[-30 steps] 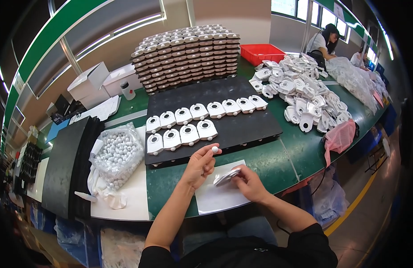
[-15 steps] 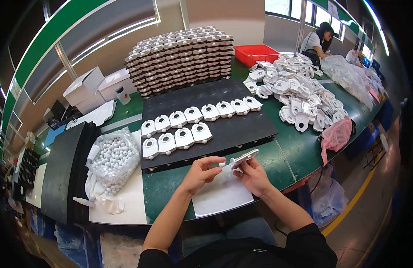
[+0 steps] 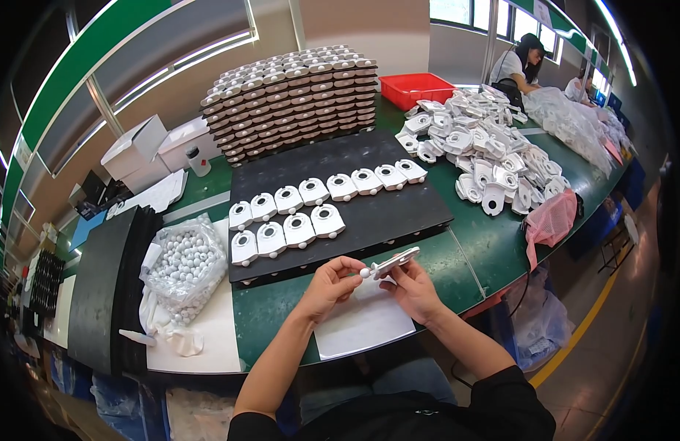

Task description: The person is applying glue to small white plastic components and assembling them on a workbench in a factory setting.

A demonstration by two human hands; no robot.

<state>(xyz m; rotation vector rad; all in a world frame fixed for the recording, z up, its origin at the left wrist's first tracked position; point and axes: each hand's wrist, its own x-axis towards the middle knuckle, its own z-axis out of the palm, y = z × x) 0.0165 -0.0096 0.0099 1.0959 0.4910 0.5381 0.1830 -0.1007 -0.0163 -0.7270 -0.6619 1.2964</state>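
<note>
Over the near white sheet [image 3: 363, 332], your left hand [image 3: 329, 289] pinches a white ball [image 3: 365, 273] from its left, leaving its right side bare toward the white plate [image 3: 397, 257] your right hand [image 3: 416, 295] grips at a tilt, apparently touching it

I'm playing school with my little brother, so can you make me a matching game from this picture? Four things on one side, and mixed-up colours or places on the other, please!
Column one
1. Single small ball
2. Flat white part
3. Plastic bin
4. Mesh bag

Column two
A. Held in the right hand
B. Pink
C. Pinched at the fingertips of the left hand
D. Red

Right pairs: 1-C, 2-A, 3-D, 4-B
</note>
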